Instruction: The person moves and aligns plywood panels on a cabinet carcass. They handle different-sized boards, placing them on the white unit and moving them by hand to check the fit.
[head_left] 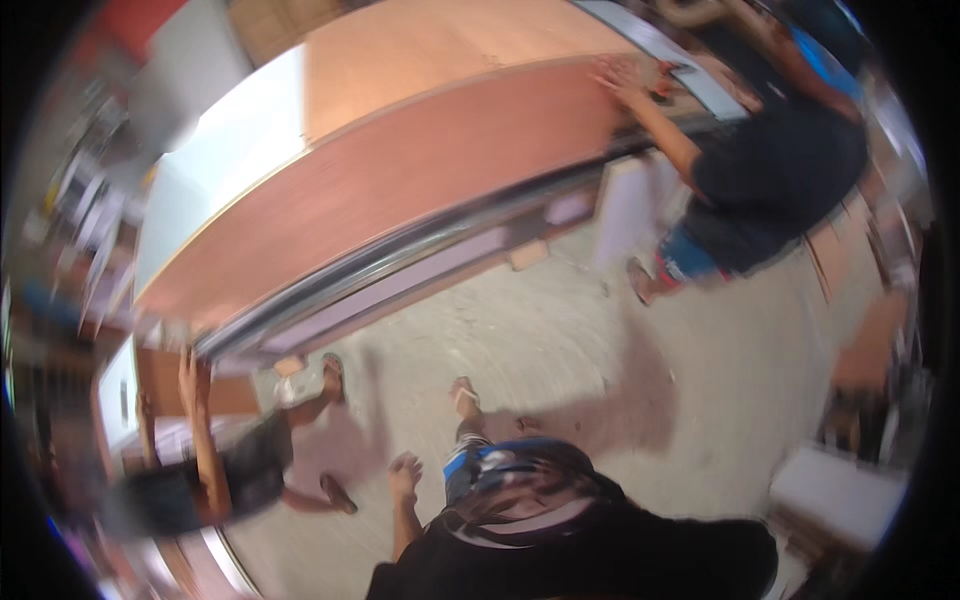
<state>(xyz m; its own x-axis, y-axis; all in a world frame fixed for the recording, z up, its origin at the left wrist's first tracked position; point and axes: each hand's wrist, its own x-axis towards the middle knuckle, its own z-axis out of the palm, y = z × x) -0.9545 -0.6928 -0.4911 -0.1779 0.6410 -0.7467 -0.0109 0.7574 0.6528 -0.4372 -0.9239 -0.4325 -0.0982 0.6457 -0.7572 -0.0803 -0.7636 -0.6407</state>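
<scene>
My left hand [405,475] hangs beside my left hip, loosely bent, with nothing seen in it. It touches nothing and stays well apart from the long workbench [400,150] ahead, topped with large orange-brown boards and a white panel [232,140] at the left. My right hand does not show; my black shirt [590,550] fills that side. At the bench's right end a person in dark clothes [785,170] leans over, one hand on the board beside an orange-and-black tool [663,82]. Another person [210,470] at the left end has hands at a brown panel [165,385].
Concrete floor [520,330] lies between me and the bench, with my sandalled foot [463,395] on it. A pale board [625,210] leans under the bench's right end. A white block-like thing [838,495] stands at the lower right. Blurred clutter lines both sides.
</scene>
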